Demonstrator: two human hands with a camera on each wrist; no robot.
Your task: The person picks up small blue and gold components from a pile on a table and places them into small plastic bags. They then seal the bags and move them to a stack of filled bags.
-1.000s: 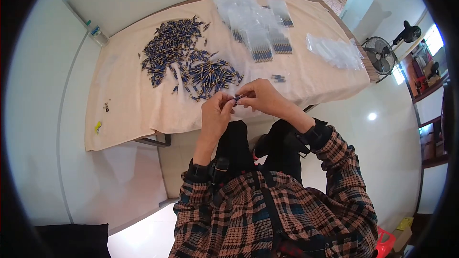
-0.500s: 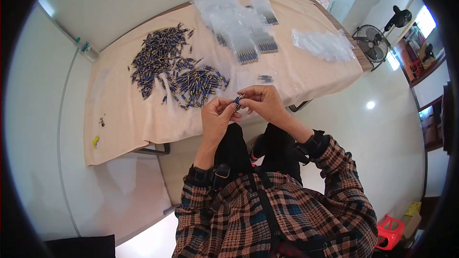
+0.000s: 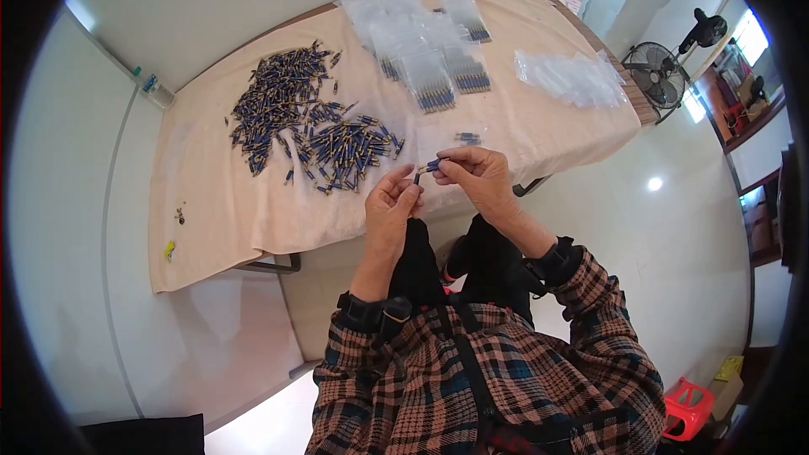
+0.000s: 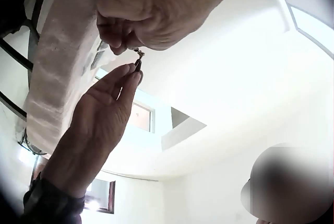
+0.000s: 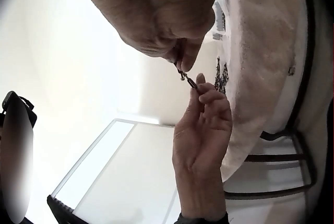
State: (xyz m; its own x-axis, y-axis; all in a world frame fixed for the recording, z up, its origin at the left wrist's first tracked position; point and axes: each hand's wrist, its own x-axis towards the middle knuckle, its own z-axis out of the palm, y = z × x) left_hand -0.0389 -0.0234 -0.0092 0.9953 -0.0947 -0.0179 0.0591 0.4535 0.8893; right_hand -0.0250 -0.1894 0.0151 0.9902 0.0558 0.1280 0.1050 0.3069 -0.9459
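Both hands are raised just past the table's front edge in the head view, fingertips close together. My left hand [image 3: 388,217] pinches a small blue rod-like piece [image 3: 416,179] with gold-coloured ends between thumb and fingers. Similar blue-and-gold pieces [image 3: 432,165] are pinched by my right hand [image 3: 487,185], their ends pointing toward the left fingertips. In the right wrist view, the left hand [image 5: 203,130] holds its dark piece [image 5: 192,83] near the tip of the one in the right hand. Beyond the hands lies a large pile of these pieces [image 3: 350,152].
Clear plastic bags [image 3: 434,76] filled with rows of blue pieces lie at the back. Flat clear bags [image 3: 569,78] rest to the right, and a few pieces [image 3: 467,138] lie before them. A small yellow item [image 3: 169,250] is on the cloth [image 3: 223,211] at left.
The hands have drawn slightly apart, the right one shifting rightward with its pieces, now more visible. The head view has tilted, so the table appears further left.
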